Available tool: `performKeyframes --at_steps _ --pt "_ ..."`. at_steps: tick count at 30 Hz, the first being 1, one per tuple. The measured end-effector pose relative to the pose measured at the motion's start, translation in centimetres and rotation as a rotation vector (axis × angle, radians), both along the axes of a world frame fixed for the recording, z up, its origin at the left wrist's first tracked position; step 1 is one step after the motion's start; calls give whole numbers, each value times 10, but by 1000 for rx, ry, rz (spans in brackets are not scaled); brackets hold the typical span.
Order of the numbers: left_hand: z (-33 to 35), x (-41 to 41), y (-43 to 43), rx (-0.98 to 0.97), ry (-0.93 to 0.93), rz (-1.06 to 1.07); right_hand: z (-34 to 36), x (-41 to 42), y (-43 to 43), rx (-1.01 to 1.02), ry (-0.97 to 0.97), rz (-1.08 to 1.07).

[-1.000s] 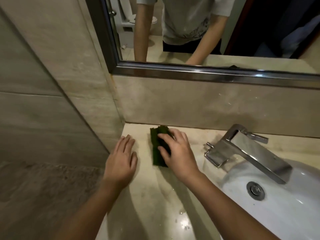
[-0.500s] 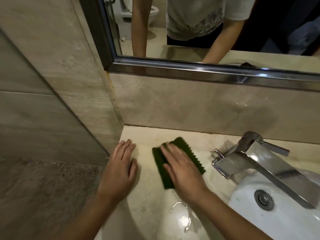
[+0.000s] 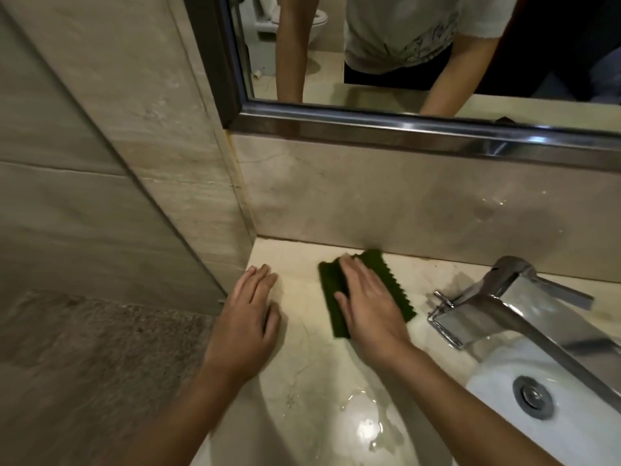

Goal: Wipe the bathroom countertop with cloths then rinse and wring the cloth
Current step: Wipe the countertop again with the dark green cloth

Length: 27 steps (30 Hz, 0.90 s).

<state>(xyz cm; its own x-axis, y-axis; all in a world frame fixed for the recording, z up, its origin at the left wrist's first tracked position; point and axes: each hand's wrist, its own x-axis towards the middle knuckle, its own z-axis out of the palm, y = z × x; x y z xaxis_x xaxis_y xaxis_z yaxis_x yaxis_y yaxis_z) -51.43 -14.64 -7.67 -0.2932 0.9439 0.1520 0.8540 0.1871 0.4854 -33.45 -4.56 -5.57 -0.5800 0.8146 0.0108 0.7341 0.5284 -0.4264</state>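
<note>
Chrome faucet just right of green cloth.

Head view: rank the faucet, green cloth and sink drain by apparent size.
1. faucet, largest, though partly cut off at the frame edge.
2. green cloth, partly hidden under the right hand.
3. sink drain, smallest.

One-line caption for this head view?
Right hand presses green cloth flat on countertop; left hand braces beside it.

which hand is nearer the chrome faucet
Right. The right hand presses flat on the dark green cloth just left of the chrome faucet; the left hand rests flat farther left.
</note>
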Motion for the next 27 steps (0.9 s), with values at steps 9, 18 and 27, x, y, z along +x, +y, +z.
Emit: performKeyframes --at_steps 9,18,27 --pt "2 0 -1 -6 -60 11 -9 49 -16 85 -39 106" --pt "3 -1 -2 -29 -57 6 -9 35 -51 110 -104 292" --pt "2 -1 0 7 -51 -6 -7 -3 -21 111 -134 198"
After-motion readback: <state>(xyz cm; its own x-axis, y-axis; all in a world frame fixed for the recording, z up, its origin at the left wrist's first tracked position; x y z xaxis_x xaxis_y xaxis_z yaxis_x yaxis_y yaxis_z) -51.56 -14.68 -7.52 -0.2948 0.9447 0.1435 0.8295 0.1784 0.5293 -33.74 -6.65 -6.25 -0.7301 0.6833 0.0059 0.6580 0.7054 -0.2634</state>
